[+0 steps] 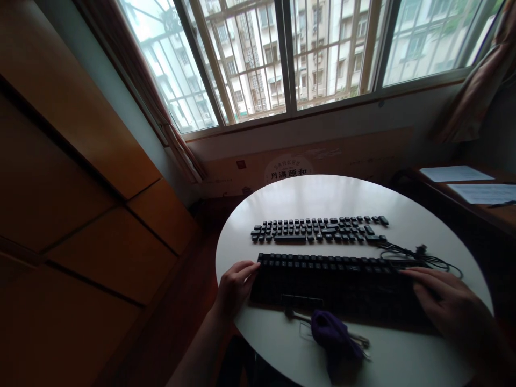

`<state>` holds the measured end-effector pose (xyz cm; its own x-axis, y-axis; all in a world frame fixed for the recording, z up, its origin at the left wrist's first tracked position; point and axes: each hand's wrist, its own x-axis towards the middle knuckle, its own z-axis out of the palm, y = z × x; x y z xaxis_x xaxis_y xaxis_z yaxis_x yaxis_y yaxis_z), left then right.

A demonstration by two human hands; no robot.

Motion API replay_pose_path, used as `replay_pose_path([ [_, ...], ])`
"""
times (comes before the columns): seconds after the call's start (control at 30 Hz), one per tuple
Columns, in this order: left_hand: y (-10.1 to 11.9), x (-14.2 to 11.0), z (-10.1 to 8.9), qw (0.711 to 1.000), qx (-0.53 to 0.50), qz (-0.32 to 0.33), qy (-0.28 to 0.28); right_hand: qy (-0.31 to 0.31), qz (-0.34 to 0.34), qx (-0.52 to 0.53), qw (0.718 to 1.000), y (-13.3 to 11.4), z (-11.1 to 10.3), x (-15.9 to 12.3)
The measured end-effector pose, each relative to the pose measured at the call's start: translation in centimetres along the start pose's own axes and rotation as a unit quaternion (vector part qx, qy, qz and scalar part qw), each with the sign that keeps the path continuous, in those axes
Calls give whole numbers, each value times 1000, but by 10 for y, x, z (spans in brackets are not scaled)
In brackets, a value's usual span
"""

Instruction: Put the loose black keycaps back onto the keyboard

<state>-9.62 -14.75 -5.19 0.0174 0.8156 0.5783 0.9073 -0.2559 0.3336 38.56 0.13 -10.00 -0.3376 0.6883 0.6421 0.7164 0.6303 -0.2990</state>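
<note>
A black keyboard (334, 287) lies on the round white table, its upper rows still capped and its lower part bare of keycaps. My left hand (237, 282) grips its left edge, thumb and fingers pinched at the upper corner. At the other end, my right hand (451, 298) holds the right side, fingers over the top edge. Beyond the keyboard, loose black keycaps (318, 230) are laid out in rows. On the near side rests a purple cloth (334, 333) with metal-ended tools partly under it and a thin wire piece beside it.
The white table (250, 209) has a curved edge. A coiled black cable (431, 258) lies at the right of the tabletop. Orange-brown cabinets (100, 242) stand at left. Papers (455, 173) lie on a brown desk at right, and a barred window (290, 59) is ahead.
</note>
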Motion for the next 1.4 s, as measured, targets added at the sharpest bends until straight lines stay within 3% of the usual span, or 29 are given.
replay_pose_path([
  [0.23, -3, -2, 0, 1000, -9, -25, -8, -2, -3, -3, 1000, -1, -1, 0],
  [0.8, 2, 2, -5, 1000, -11, 15, -16, -7, 11, 6, 1000, -2, -1, 0],
  [0.93, 2, 1, -2, 999, -35, -23, -11, -9, 13, 11, 1000, 1, -1, -1],
  [1.17, 1, 5, -8, 981, -116, -144, -51, -15, 26, 18, 999, 0, -1, 0],
  [1.4, -5, 10, -9, 971, -143, -179, -68, -18, 21, 14, 1000, -2, -4, 0],
])
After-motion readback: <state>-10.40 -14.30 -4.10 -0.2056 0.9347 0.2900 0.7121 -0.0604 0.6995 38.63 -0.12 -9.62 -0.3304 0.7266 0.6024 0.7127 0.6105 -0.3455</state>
